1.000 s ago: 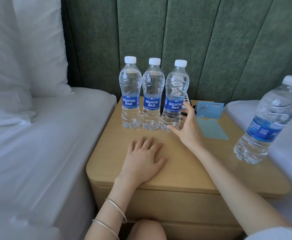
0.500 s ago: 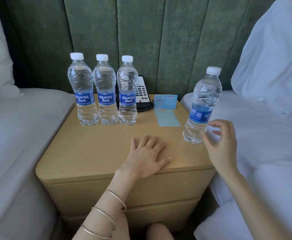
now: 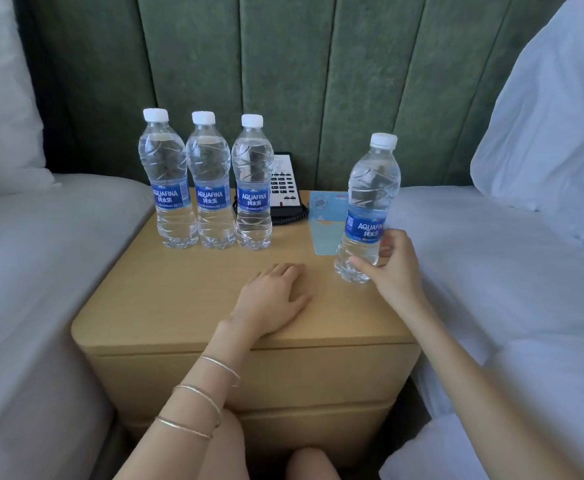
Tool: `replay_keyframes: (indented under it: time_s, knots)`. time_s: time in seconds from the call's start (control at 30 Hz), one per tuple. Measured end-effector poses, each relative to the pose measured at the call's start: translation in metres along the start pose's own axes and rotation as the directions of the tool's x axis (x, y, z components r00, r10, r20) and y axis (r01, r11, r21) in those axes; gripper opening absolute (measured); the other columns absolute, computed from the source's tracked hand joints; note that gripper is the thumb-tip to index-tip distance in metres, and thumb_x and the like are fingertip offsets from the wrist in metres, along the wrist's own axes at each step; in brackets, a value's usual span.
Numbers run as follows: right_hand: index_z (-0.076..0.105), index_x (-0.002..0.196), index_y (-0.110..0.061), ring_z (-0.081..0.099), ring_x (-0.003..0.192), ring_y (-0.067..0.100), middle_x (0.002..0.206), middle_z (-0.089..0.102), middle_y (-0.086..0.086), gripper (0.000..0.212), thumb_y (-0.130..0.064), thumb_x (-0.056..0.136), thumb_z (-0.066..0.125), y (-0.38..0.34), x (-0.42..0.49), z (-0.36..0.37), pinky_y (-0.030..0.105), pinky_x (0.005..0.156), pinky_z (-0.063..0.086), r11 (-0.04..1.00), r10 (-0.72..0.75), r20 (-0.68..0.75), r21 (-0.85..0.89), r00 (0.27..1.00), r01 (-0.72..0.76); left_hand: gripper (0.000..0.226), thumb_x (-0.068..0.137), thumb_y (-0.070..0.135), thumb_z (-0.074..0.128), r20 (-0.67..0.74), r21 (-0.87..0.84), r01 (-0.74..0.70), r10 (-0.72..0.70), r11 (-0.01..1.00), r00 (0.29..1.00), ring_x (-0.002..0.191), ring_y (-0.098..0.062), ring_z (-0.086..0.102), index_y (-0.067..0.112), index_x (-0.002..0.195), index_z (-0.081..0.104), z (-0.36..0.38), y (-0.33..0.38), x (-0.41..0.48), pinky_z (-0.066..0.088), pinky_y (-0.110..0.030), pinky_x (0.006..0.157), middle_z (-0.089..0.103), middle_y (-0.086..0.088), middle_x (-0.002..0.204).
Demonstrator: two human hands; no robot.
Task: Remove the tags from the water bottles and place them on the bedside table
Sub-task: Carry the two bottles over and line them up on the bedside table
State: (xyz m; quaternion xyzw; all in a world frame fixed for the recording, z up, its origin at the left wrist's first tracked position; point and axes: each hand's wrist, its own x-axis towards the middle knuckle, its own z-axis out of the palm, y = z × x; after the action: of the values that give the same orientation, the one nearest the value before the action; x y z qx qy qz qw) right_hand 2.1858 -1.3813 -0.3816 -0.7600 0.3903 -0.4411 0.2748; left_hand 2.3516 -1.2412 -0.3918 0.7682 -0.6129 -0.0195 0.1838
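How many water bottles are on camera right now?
4. Three stand in a row at the nightstand's back left: left bottle, middle bottle, right bottle. The fourth bottle is in the right hand.

The tabletop (image 3: 186,292) is light wood-look laminate with a smooth, matt finish. The four water bottles (image 3: 167,178) are clear, glossy ribbed plastic with white plastic caps (image 3: 155,115) and shiny blue film labels (image 3: 169,197). The telephone (image 3: 283,188) is black plastic with a coiled cord. The card (image 3: 328,220) is pale blue matt paper. The headboard (image 3: 318,81) is green, napped fabric in padded panels. The bedding (image 3: 491,265) and pillows (image 3: 553,109) are white woven cloth, softly creased. The bangles (image 3: 198,393) are thin polished metal.
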Motion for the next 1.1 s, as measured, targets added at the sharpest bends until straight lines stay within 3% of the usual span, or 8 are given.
replay_keyframes:
  time_s: [0.13, 0.23, 0.37, 0.5, 0.7, 0.83, 1.0, 1.1]
  knots:
    - [0.047, 0.114, -0.017, 0.056, 0.097, 0.012, 0.111, 0.056, -0.004, 0.063, -0.033, 0.064, 0.082, -0.017, 0.008, 0.024, 0.034, 0.081, 0.048, 0.996, -0.071, 0.060, -0.044, 0.996, 0.074, 0.053, 0.096, 0.055, 0.033, 0.039, 0.088, 0.004, -0.008, 0.996, 0.999, 0.142, -0.008, 0.015, 0.035, 0.145, 0.029, 0.002, -0.009, -0.008, 0.009, -0.043, 0.117, 0.025, 0.016, 0.152]
    - [0.044, 0.119, -0.011, 0.052, 0.105, 0.014, 0.111, 0.050, -0.008, 0.063, -0.020, 0.069, 0.081, -0.031, 0.012, 0.046, 0.028, 0.085, 0.041, 0.997, -0.063, 0.109, 0.047, 0.992, 0.058, 0.055, 0.094, 0.063, 0.024, 0.085, 0.123, 0.072, -0.083, 0.990, 0.993, 0.144, -0.010, 0.006, 0.045, 0.146, 0.022, -0.002, -0.022, -0.018, 0.000, -0.046, 0.117, 0.014, 0.019, 0.156]
    - [0.042, 0.119, -0.011, 0.051, 0.114, 0.016, 0.113, 0.049, -0.010, 0.062, -0.020, 0.071, 0.080, -0.041, 0.021, 0.070, 0.030, 0.090, 0.041, 0.995, -0.054, 0.158, 0.096, 0.986, 0.039, 0.053, 0.093, 0.063, 0.028, 0.059, 0.116, 0.092, -0.100, 0.989, 0.993, 0.144, -0.008, 0.007, 0.048, 0.143, 0.026, -0.010, -0.036, -0.027, 0.002, -0.047, 0.117, 0.017, 0.018, 0.155]
    - [0.043, 0.121, -0.009, 0.052, 0.113, 0.015, 0.124, 0.053, -0.001, 0.062, -0.024, 0.072, 0.079, -0.046, 0.035, 0.083, 0.020, 0.076, 0.034, 0.998, -0.051, 0.172, 0.038, 0.984, 0.045, 0.055, 0.090, 0.067, 0.029, 0.043, 0.141, 0.074, -0.080, 0.987, 0.996, 0.143, -0.011, 0.009, 0.049, 0.141, 0.028, -0.011, -0.042, -0.023, 0.007, -0.044, 0.116, 0.022, 0.018, 0.153]
    - [0.044, 0.123, -0.009, 0.054, 0.110, 0.018, 0.128, 0.053, 0.003, 0.065, -0.024, 0.071, 0.080, -0.046, 0.050, 0.097, 0.027, 0.087, 0.041, 0.997, -0.031, 0.179, 0.080, 0.983, 0.017, 0.083, 0.066, 0.074, 0.001, -0.009, 0.139, 0.079, -0.078, 0.987, 0.997, 0.141, -0.012, 0.012, 0.049, 0.139, 0.030, -0.006, -0.043, -0.020, 0.008, -0.044, 0.116, 0.025, 0.019, 0.150]
    - [0.044, 0.122, -0.008, 0.051, 0.114, 0.014, 0.128, 0.053, 0.002, 0.062, -0.022, 0.072, 0.079, -0.046, 0.055, 0.103, 0.020, 0.085, 0.037, 0.995, -0.037, 0.173, 0.098, 0.984, 0.020, 0.083, 0.066, 0.075, 0.001, -0.026, 0.138, 0.078, -0.075, 0.987, 0.997, 0.141, -0.013, 0.013, 0.049, 0.139, 0.031, -0.004, -0.045, -0.020, 0.008, -0.043, 0.115, 0.025, 0.019, 0.150]
    - [0.045, 0.122, -0.009, 0.044, 0.103, 0.001, 0.129, 0.053, -0.001, 0.061, -0.021, 0.073, 0.079, -0.045, 0.057, 0.106, 0.010, 0.079, 0.032, 0.994, -0.043, 0.171, 0.110, 0.984, 0.024, 0.081, 0.068, 0.075, 0.003, -0.048, 0.137, 0.064, -0.058, 0.988, 0.997, 0.141, -0.014, 0.014, 0.048, 0.138, 0.034, -0.001, -0.048, -0.020, 0.009, -0.042, 0.115, 0.027, 0.018, 0.149]
    - [0.045, 0.123, -0.009, 0.044, 0.104, 0.002, 0.129, 0.053, -0.001, 0.061, -0.022, 0.073, 0.079, -0.043, 0.058, 0.106, 0.011, 0.080, 0.032, 0.994, -0.041, 0.173, 0.106, 0.984, 0.023, 0.082, 0.068, 0.075, 0.002, -0.048, 0.137, 0.062, -0.056, 0.989, 0.997, 0.141, -0.013, 0.013, 0.048, 0.138, 0.033, -0.001, -0.048, -0.020, 0.008, -0.042, 0.115, 0.027, 0.019, 0.149]
